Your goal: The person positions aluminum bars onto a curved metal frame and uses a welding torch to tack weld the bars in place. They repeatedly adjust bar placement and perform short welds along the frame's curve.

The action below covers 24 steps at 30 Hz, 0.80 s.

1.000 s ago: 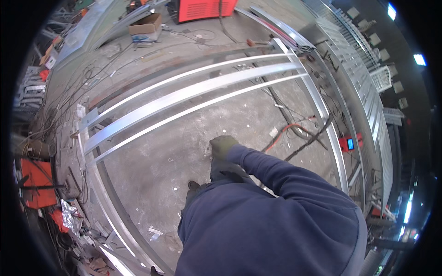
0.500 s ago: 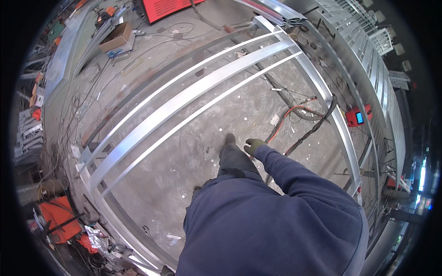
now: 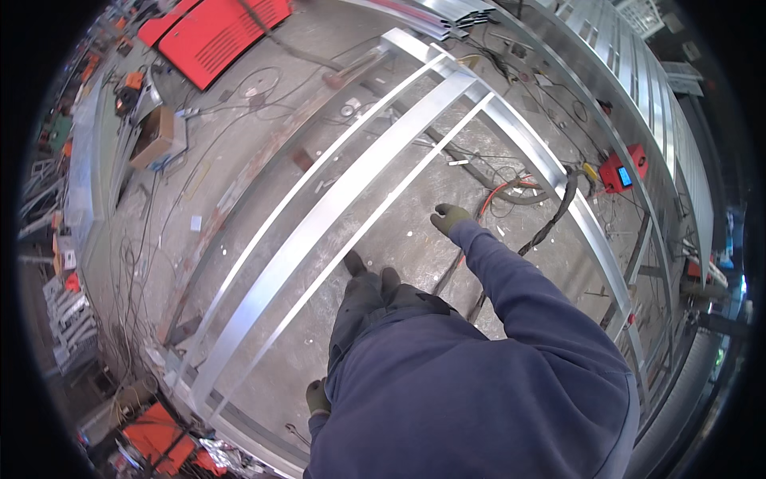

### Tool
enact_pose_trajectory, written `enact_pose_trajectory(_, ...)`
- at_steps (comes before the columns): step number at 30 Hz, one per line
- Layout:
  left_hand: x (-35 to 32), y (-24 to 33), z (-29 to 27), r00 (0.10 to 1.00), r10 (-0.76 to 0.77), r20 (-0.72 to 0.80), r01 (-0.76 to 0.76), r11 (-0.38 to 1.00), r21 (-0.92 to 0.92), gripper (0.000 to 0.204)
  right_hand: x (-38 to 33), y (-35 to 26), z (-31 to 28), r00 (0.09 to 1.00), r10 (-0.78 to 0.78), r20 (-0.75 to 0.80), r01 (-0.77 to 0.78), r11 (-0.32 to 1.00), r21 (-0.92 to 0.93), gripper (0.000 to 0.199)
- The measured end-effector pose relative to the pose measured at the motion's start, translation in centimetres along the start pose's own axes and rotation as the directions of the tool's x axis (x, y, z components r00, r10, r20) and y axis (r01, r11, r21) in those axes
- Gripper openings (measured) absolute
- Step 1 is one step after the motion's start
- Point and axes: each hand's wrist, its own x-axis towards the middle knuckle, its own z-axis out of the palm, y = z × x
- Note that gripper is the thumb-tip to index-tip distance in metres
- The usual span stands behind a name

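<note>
My right hand (image 3: pixel 450 219), in an olive work glove, is held out over the floor inside a metal frame. It holds nothing, and its fingers are slightly apart. Nearest to it are the silvery crossbars (image 3: pixel 331 209) and a black cable bundle with an orange hose (image 3: pixel 489 196). My left hand (image 3: pixel 317 397), gloved alike, hangs low beside my hip, apart from the frame; its fingers are mostly hidden. My shoes (image 3: pixel 353 262) stand close to the thin inner bar. The long side rail (image 3: pixel 536 153) of the frame runs along my right, with the dark cable draped over it.
A red slatted machine (image 3: pixel 219 40) stands at the far left, near an open cardboard box (image 3: pixel 158 137). A red device with a lit screen (image 3: pixel 622 169) sits beyond the right rail. Orange pieces (image 3: pixel 159 437) lie at the lower left. Loose cables (image 3: pixel 215 136) cross the floor.
I have stepped closer to the crossbars, and the view has turned. My left hand has come into sight beside my hip. My right arm reaches further forward.
</note>
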Motion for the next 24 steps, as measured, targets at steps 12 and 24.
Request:
enact_pose_trajectory(12, 13.3, 23.5, 6.5, 0.974, 0.191, 0.118, -0.186, 0.981, -0.049, 0.046, 18.1, -1.0, -16.6, 0.960, 0.069, -0.273, -0.040, 0.993, 0.111, 0.066)
enact_pose_trajectory(24, -0.7, 25.2, 24.6, 0.981, -0.187, 0.047, 0.172, 0.960, 0.222, 0.052, 58.7, -6.1, -39.4, 0.874, -0.062, -0.482, 0.063, 0.998, -0.014, 0.071)
